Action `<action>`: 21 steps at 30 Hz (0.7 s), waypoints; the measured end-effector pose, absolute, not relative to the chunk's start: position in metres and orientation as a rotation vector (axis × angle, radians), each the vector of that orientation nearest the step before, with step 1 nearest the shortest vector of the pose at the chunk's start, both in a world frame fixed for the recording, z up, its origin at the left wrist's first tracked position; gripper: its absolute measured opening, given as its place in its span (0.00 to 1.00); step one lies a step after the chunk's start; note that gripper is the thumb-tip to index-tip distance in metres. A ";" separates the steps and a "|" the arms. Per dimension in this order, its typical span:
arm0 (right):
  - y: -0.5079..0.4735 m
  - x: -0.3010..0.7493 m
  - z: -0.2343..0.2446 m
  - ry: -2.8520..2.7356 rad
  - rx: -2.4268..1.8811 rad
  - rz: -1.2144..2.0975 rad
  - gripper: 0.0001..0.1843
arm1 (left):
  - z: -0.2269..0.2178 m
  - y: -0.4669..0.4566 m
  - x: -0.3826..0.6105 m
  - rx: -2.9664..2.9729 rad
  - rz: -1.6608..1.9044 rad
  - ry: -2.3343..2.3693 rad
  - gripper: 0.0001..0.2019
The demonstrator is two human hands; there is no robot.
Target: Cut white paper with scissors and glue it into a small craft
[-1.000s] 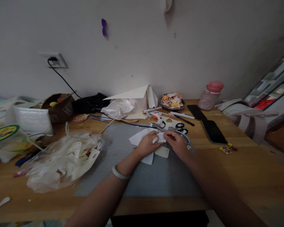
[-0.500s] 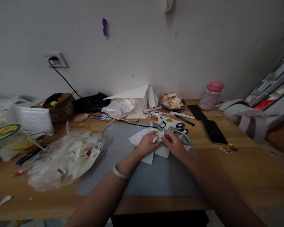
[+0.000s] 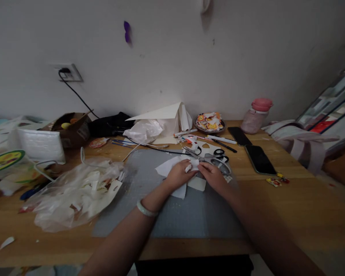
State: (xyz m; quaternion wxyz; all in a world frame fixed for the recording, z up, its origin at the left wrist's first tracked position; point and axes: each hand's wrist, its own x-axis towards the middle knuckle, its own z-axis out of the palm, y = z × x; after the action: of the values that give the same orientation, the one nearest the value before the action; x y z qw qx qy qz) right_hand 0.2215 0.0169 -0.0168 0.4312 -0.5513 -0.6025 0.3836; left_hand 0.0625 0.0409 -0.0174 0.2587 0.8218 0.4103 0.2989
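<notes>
Between my hands is a small white piece of paper (image 3: 194,163), folded or crumpled. My left hand (image 3: 178,175), with a pale bangle (image 3: 146,210) on its wrist, is closed on the paper's left side. The fingers of my right hand (image 3: 212,175) pinch its right side. Larger white paper (image 3: 166,167) lies under and beside my left hand, on the grey cutting mat (image 3: 178,222). Just beyond my fingers rest scissors with grey handles (image 3: 222,165) and a pair with black handles (image 3: 219,152).
To the left, a clear plastic bag (image 3: 71,203) holds paper scraps. At the back stand a bowl of printed wrappers (image 3: 209,122) and a pink bottle (image 3: 255,117). Two phones (image 3: 260,160) lie on the right, near small bright packets (image 3: 276,181). Pens (image 3: 222,139) lie behind the mat.
My right hand has shifted slightly left and its fingers lie lower against the white paper. My left hand stays nearly in place, still gripping it.
</notes>
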 end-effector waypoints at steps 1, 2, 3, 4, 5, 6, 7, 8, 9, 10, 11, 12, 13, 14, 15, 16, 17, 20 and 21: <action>0.018 0.221 -0.018 -1.478 -1.374 0.979 0.14 | -0.017 0.041 0.063 2.229 0.792 1.123 0.11; 0.019 0.221 -0.020 -1.455 -1.374 0.995 0.13 | -0.016 0.040 0.063 2.232 0.771 1.130 0.10; 0.020 0.222 -0.022 -1.438 -1.373 0.998 0.12 | -0.016 0.040 0.063 2.235 0.750 1.136 0.10; 0.021 0.222 -0.024 -1.429 -1.372 0.987 0.11 | -0.015 0.040 0.063 2.235 0.734 1.147 0.10; 0.022 0.223 -0.026 -1.424 -1.375 0.967 0.11 | -0.016 0.040 0.063 2.229 0.723 1.162 0.10; 0.023 0.223 -0.028 -1.425 -1.382 0.940 0.10 | -0.016 0.040 0.064 2.213 0.719 1.183 0.10; 0.023 0.224 -0.030 -1.427 -1.395 0.908 0.10 | -0.016 0.040 0.064 2.185 0.718 1.204 0.10; 0.023 0.225 -0.031 -1.431 -1.414 0.873 0.10 | -0.017 0.040 0.064 2.150 0.722 1.226 0.11; 0.023 0.226 -0.031 -1.437 -1.438 0.837 0.10 | -0.017 0.040 0.064 2.114 0.734 1.245 0.11; 0.023 0.227 -0.031 -1.447 -1.464 0.797 0.10 | -0.017 0.040 0.064 2.079 0.752 1.262 0.11; 0.022 0.227 -0.030 -1.463 -1.491 0.758 0.10 | -0.017 0.040 0.064 2.049 0.769 1.277 0.12; 0.021 0.228 -0.029 -1.482 -1.517 0.719 0.10 | -0.017 0.040 0.064 2.027 0.785 1.291 0.12; 0.020 0.228 -0.027 -1.504 -1.537 0.680 0.10 | -0.016 0.039 0.063 2.012 0.792 1.305 0.13; 0.019 0.228 -0.025 -1.528 -1.549 0.638 0.10 | -0.016 0.039 0.063 2.005 0.795 1.313 0.13; 0.018 0.228 -0.023 -1.554 -1.549 0.596 0.11 | -0.015 0.038 0.062 2.001 0.797 1.311 0.13; 0.018 0.228 -0.022 -1.582 -1.539 0.557 0.11 | -0.015 0.037 0.061 1.997 0.806 1.301 0.14; 0.017 0.228 -0.020 -1.608 -1.520 0.526 0.11 | -0.015 0.037 0.061 1.990 0.827 1.284 0.15; 0.015 0.226 -0.018 -1.645 -1.456 0.511 0.10 | -0.017 0.038 0.059 1.910 0.945 1.256 0.18; 0.014 0.225 -0.017 -1.640 -1.438 0.533 0.10 | -0.018 0.039 0.059 1.867 0.985 1.267 0.19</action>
State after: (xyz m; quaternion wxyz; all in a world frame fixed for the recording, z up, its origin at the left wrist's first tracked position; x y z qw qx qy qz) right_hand 0.2250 0.0141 -0.0171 0.4332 -0.5772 -0.6583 0.2141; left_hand 0.0586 0.0390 -0.0185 0.3332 0.7149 0.4853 0.3773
